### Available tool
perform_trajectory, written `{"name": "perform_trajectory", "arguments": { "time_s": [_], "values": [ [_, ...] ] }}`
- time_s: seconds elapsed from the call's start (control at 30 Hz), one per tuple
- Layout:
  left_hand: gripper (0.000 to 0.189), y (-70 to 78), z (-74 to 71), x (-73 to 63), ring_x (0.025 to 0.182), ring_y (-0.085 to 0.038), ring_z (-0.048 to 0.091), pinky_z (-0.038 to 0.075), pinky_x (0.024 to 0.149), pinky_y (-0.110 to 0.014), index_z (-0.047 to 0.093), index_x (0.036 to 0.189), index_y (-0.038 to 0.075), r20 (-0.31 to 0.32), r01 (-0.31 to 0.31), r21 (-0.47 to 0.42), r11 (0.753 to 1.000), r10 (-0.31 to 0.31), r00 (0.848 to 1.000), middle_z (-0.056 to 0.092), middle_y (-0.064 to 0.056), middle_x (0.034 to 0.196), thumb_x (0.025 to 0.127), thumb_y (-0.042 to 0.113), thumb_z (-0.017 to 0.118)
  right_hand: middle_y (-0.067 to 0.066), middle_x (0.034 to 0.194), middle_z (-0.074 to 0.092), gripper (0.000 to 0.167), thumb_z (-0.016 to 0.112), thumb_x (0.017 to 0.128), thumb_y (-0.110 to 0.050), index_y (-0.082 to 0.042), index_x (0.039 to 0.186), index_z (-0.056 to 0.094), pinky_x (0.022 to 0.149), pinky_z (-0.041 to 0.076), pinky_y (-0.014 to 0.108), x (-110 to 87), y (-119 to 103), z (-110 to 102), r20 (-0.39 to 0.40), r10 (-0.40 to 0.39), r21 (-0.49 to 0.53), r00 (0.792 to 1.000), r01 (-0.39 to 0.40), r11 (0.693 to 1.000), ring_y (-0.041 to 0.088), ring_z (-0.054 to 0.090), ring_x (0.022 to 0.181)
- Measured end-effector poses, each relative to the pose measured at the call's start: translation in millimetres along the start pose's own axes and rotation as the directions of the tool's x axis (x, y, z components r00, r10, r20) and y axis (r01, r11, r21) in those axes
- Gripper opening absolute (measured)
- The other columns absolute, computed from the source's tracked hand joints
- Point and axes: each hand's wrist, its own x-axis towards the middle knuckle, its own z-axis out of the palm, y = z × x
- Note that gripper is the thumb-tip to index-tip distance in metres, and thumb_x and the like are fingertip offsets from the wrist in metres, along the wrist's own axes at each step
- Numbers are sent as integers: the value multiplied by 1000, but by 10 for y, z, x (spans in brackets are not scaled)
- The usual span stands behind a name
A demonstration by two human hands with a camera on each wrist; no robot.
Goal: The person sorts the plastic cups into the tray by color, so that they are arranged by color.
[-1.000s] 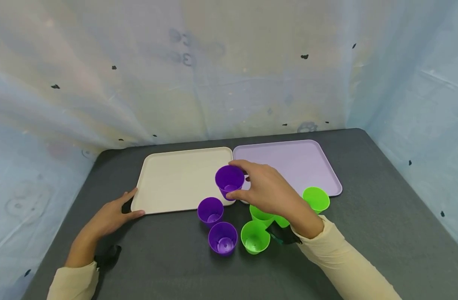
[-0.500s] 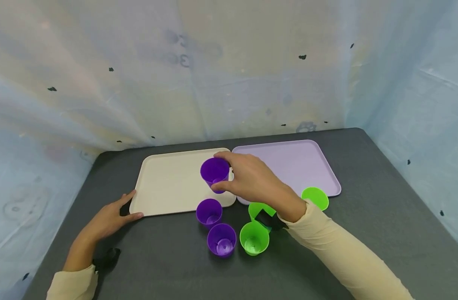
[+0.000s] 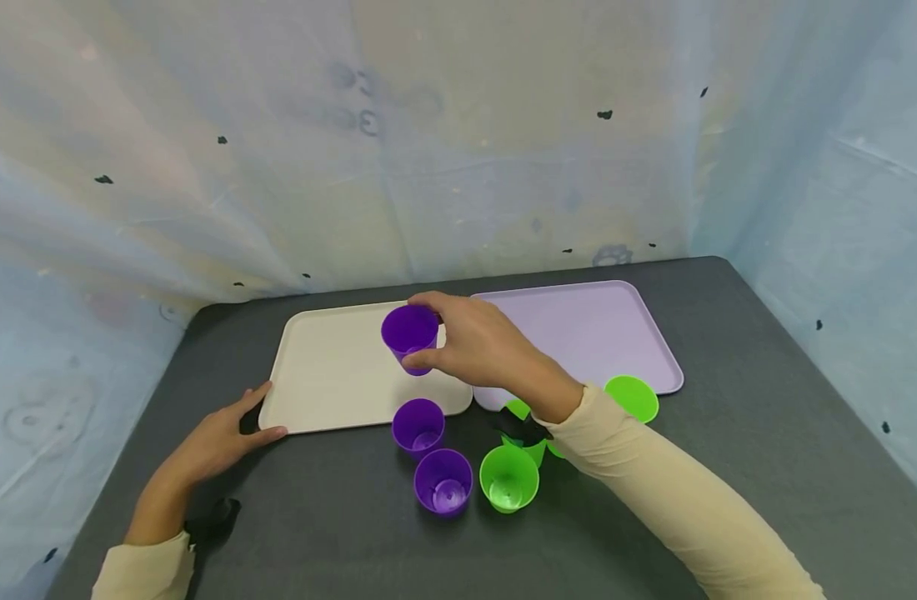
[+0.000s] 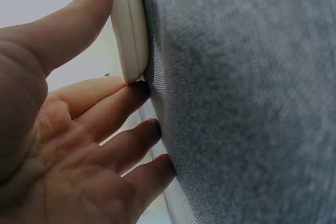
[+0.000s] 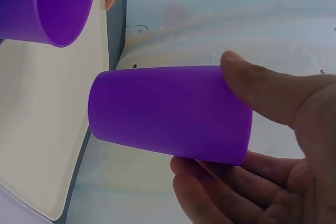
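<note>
A purple cup (image 3: 409, 332) is held above the cream tray (image 3: 331, 375) by my right hand (image 3: 477, 337). In the right wrist view the thumb lies on one side of the cup (image 5: 168, 114) and the fingers on the other. My left hand (image 3: 214, 442) touches the cream tray's near left corner, fingers extended. Seen from the left wrist, the thumb and fingertips meet the tray's rim (image 4: 128, 30). Two more purple cups, one (image 3: 418, 427) behind the other (image 3: 443, 483), stand upright on the dark table in front of the tray.
A lilac tray (image 3: 578, 325) adjoins the cream one on the right. Several green cups stand near it, including a front one (image 3: 509, 479) and a right one (image 3: 633, 398); my right forearm partly hides others. Pale patterned sheeting (image 3: 458, 167) walls in the dark table (image 3: 316, 525).
My right hand has carried the purple cup left and away from me, from the cream tray's near right corner to over its right half. The left hand stays at the tray corner.
</note>
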Motion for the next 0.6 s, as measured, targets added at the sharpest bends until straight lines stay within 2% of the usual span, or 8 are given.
{"name": "perform_trajectory", "arguments": {
  "time_s": [0.17, 0.4, 0.6],
  "values": [
    [101, -4, 4, 12, 137, -64, 24, 31, 102, -75, 10, 160, 6, 2, 1, -5, 1000, -1, 1000, 14, -44, 154, 91, 58, 63, -10, 105, 69, 72, 81, 80, -47, -23, 142, 53, 81, 52, 28, 106, -25, 1, -2, -32, 29, 999, 32, 999, 7, 62, 96],
    [102, 1, 10, 34, 138, -64, 22, 30, 102, -76, 8, 161, 10, 13, 18, -17, 1000, -18, 1000, 12, -43, 155, 91, 60, 62, -4, 116, 70, 72, 80, 82, -45, -18, 143, 52, 86, 53, 29, 373, -64, 19, 19, -80, -14, 997, 80, 997, 13, 65, 105],
    [103, -38, 28, 4, 138, -65, 22, 31, 101, -76, 7, 161, 9, 6, 30, -15, 999, -30, 1000, 14, -43, 155, 90, 60, 63, -2, 122, 67, 72, 80, 83, -43, -16, 143, 51, 89, 53, 27, 581, -137, 132, 65, -106, -48, 992, 109, 993, 13, 63, 107]
  ]
}}
